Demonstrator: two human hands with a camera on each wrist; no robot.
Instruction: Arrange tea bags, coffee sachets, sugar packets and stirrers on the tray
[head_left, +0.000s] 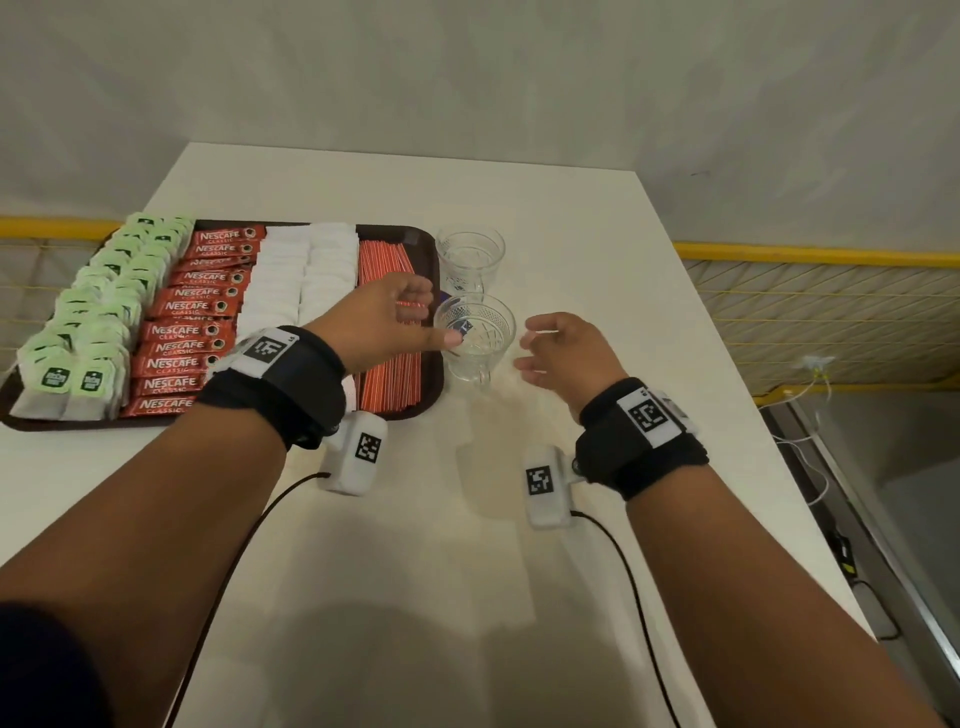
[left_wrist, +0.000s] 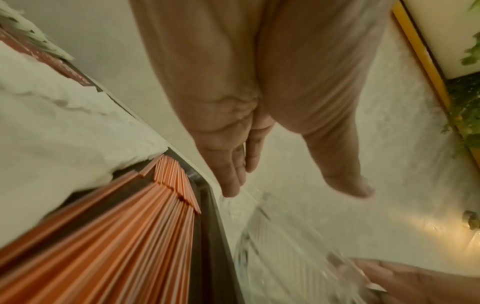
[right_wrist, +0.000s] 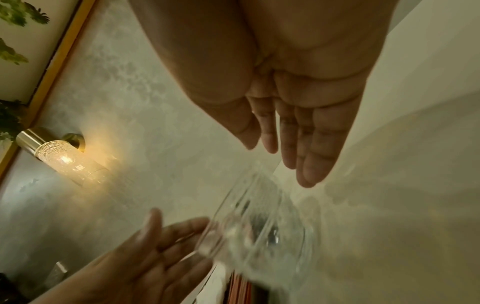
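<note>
Two spread, empty hands flank your near glass (head_left: 475, 332): left hand (head_left: 387, 317) touching its tray (head_left: 430, 291) side, right hand (head_left: 563, 348) just beside.

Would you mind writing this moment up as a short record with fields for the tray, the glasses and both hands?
tray: brown, on the white table, filled in rows
rows, left to right: tea bags, coffee sachets, sugar packets, stirrers
glasses: two, empty, right of tray
left hand: open, thumb at near glass
right hand: open, beside near glass, not touching
</note>
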